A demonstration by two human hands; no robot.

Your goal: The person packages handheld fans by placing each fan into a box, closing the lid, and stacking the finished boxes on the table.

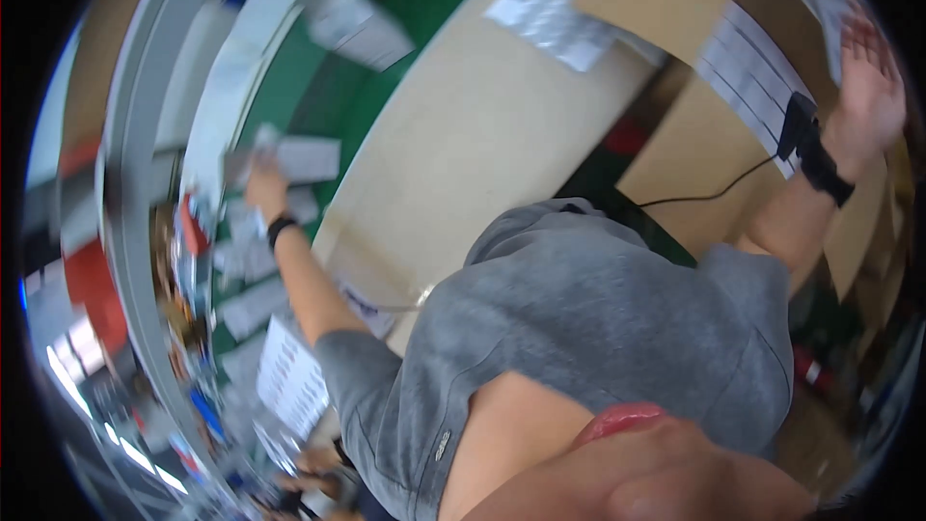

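My left hand [265, 185] reaches over the green belt [352, 101], right beside a small white box [309, 159]. Motion smears its fingers, so their grip on the box cannot be made out. Far to the right, my right hand [871, 92] is open, its fingers stretched out over the side of a large cardboard box [694, 150]. Clear plastic [834, 19] lies close to those fingertips. A white printed sheet [752, 72] is on the cardboard near my right wrist. Each wrist wears a black band, and a dark cable runs from the right one.
Another white box [357, 24] sits farther up the belt. A pale tabletop [463, 96] lies between belt and carton, with a white tray with raised cells [559, 0] at its far end. Several blurred white packages and a printed sheet [289, 376] lie lower left, near another person's hands [318, 473].
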